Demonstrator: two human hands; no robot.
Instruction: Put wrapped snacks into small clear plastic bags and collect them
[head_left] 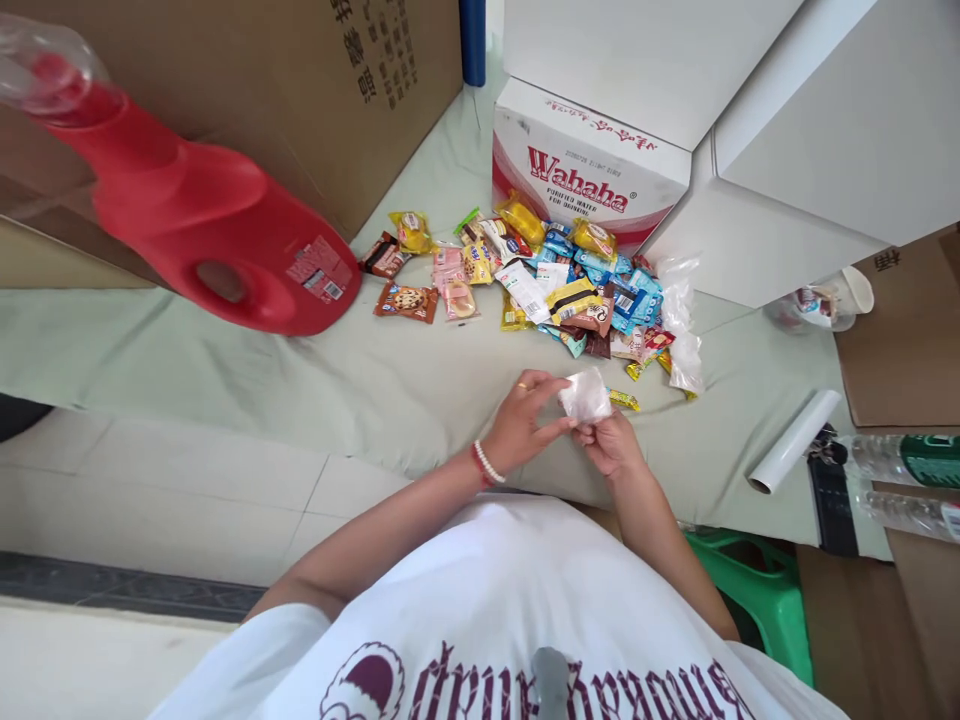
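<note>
Both of my hands pinch a small clear plastic bag (585, 397), folded and whitish, just in front of my chest. My left hand (525, 420), with a bead bracelet at the wrist and a ring, grips its left edge with thumb and fingers. On the bag's lower right edge my right hand (611, 443) holds with closed fingers. Beyond the hands lies a pile of wrapped snacks (570, 290) on a pale green cloth (300, 370). A small yellow wrapped candy (624, 400) lies right beside the bag.
A big red jug (202, 220) lies on its side at the left. A Wahaha water carton (585, 170) and white boxes (795, 150) stand behind the snacks. A loose clear bag (682, 320), a white roll (795, 442), water bottles (900, 480) and a green stool (765, 590) sit at the right.
</note>
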